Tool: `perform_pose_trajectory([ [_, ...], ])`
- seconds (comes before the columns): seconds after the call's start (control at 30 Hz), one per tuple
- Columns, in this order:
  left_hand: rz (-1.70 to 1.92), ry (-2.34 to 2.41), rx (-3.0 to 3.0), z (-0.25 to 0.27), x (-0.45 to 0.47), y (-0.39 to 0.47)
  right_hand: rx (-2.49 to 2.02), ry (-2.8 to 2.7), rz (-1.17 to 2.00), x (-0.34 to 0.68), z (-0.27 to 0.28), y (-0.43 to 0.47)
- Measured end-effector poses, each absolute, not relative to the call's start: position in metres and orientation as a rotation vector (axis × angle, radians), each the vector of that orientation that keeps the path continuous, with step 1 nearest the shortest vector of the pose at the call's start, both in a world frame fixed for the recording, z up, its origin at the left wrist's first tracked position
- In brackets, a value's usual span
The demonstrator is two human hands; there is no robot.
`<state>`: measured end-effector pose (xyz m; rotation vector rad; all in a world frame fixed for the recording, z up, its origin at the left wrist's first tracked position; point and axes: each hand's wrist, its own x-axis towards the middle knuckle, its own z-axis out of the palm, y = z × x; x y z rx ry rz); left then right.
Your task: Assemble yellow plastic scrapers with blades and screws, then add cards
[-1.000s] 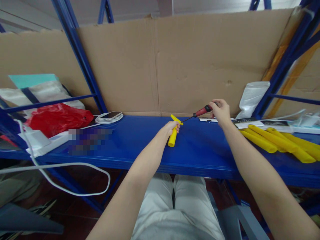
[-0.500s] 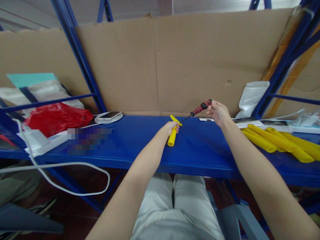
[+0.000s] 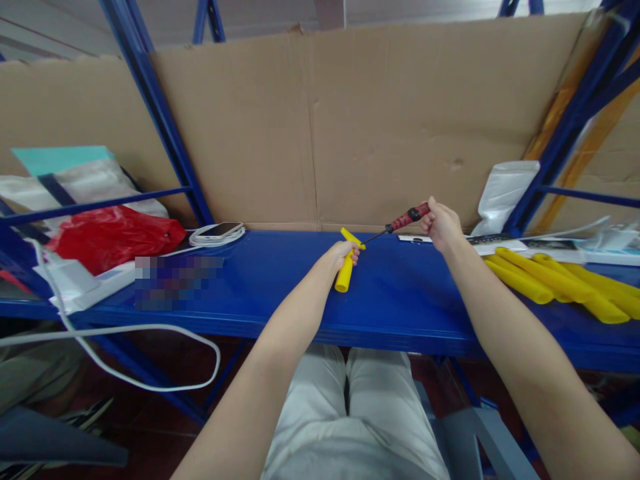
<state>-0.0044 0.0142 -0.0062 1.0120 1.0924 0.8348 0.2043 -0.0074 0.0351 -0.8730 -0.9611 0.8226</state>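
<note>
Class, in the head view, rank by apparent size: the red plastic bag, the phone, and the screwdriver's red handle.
1. red plastic bag
2. phone
3. screwdriver's red handle
Phone and handle look close in size; that order is unsure.

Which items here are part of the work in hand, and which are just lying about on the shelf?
In hand:
- left hand holding a yellow part
- right hand holding a red-handled screwdriver, tip at the yellow part

Lying about:
- pile of yellow parts at right
- phone on a white cable coil
- red plastic bag
- white pouch
- cardboard backing
</note>
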Motion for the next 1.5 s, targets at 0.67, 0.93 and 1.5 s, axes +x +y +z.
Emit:
perform_pose_trajectory([
  [0.67, 0.840, 1.056, 0.989, -0.003, -0.004, 0.009, -0.906, -0.911, 0.827, 0.216, 0.026, -0.001],
  [0.93, 0.867, 1.032, 0.991, -0.003, -0.004, 0.009, -0.824, -0.971, 0.906, 0.215, 0.032, -0.006],
  [1.5, 0.860, 1.010, 0.971, 0.000, -0.003, 0.004, -0.845, -0.929, 0.873, 0.214, 0.033, -0.009],
])
